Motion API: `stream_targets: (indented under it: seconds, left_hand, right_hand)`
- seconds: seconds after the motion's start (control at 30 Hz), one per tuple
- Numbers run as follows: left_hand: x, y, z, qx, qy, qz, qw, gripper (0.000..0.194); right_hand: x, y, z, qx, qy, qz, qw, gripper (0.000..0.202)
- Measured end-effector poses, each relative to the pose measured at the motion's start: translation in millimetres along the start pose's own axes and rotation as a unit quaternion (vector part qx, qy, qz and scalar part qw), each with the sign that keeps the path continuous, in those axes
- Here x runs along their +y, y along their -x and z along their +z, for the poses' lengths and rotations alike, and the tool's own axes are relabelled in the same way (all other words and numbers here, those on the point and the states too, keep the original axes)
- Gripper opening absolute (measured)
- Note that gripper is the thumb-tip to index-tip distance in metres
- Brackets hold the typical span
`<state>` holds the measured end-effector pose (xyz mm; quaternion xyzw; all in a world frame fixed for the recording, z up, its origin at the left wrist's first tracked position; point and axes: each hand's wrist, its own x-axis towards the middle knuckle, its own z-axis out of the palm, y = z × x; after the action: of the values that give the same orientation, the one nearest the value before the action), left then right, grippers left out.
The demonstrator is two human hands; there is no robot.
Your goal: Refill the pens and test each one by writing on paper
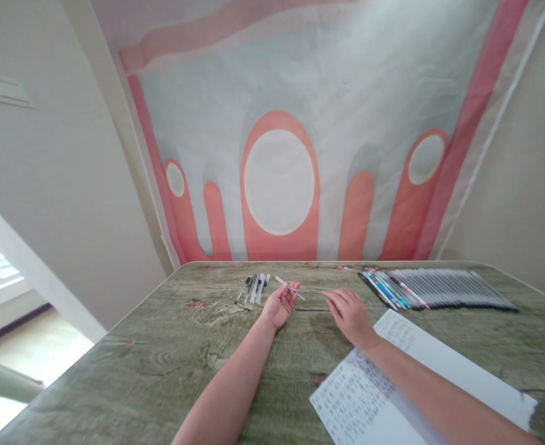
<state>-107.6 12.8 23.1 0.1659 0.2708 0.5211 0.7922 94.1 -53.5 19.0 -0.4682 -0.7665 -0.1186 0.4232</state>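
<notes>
My left hand (282,306) is turned palm up with its fingers curled. It holds a slim white pen (295,290) that lies slantwise across the fingers. Just to the left of it, several pen parts (256,288), white tubes and small black pieces, lie side by side on the table. My right hand (352,316) is a short way to the right of the left one, palm down. Its fingers stretch toward the left hand, with the thumb below them, and I see nothing in them. Its wrist passes over a sheet of handwritten paper (467,377).
On the right, a long row of grey pens with dark ends (453,289) lies on the wood-grain table (170,364). Several blue, black and pink pens (390,290) lie at the row's left end. A pink and white hanging (279,179) covers the wall behind the table.
</notes>
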Motion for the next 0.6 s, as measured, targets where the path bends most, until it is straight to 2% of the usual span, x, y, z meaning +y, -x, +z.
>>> stream_targets:
  seconds: [0.13, 0.3, 0.47, 0.6]
  left_hand:
    - [5.5, 2.5, 1.6, 0.011, 0.041, 0.006, 0.999, 0.011]
    - [9.4, 5.9, 0.5, -0.017, 0.077, 0.008, 0.997, 0.013]
    - [9.7, 4.9, -1.6, -0.024, 0.085, 0.045, 0.995, 0.011]
    - [10.4, 6.1, -1.8, -0.051, 0.105, 0.06, 0.991, 0.011]
  right_hand:
    - [8.7, 3.1, 5.5, -0.019, 0.006, 0.049, 0.999, 0.021]
    - [4.9, 3.2, 7.1, -0.062, 0.005, 0.07, 0.996, 0.019]
    - [-7.5, -12.2, 10.3, -0.168, -0.017, 0.017, 0.985, 0.02]
    - [-19.5, -33.8, 30.4, -0.246, -0.039, -0.05, 0.967, 0.025]
